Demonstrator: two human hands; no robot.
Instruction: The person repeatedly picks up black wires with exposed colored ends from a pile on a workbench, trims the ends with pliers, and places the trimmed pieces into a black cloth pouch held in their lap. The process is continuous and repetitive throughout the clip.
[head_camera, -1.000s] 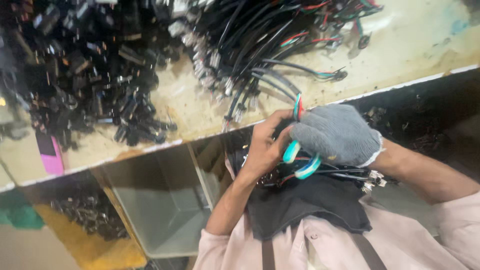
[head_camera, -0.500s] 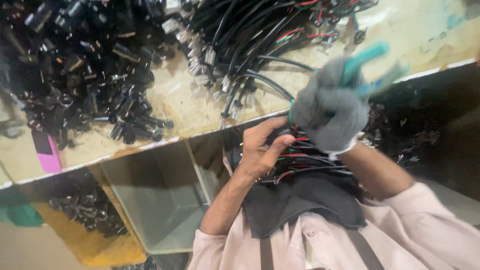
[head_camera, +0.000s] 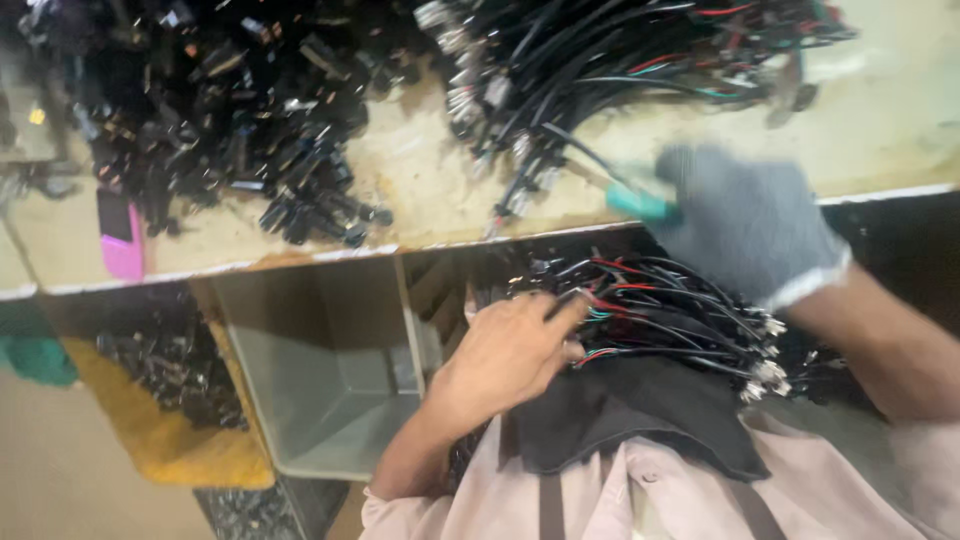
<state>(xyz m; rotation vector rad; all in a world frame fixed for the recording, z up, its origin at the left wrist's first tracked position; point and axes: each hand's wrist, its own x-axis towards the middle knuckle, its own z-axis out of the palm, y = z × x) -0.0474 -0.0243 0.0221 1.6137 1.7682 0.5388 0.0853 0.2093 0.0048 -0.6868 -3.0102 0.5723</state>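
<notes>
lap: black cloth over a pale pink shirt, nearest the camera
hands: 2 – left hand bare, right hand in a grey glove
left hand fingers: curled down on the wire bundle, pinning its left end; not a full fist
right hand fingers: closed round a teal-handled tool; blurred, tool head not clear
wire bundle: 1 bundle, many thin black wires with some red and green, lying on the lap cloth between the two hands, just below the table edge
wire bundle axis: long axis runs left to right, slightly downhill to the right; small metal plug ends point right
tool axis: roughly left-right, teal handle sticks out to the left of the glove
containers: 2 seen below the table edge
grey bin: open, rectangular, left of the left hand; inside looks bare
yellow tray: further left, holds a heap of small black parts
table: pale worn top, 2 heaps on it
heap 1: black connectors, far left
heap 2: black cables with red and green strands, far right
pink object: 1, flat, at the left table edge
</notes>
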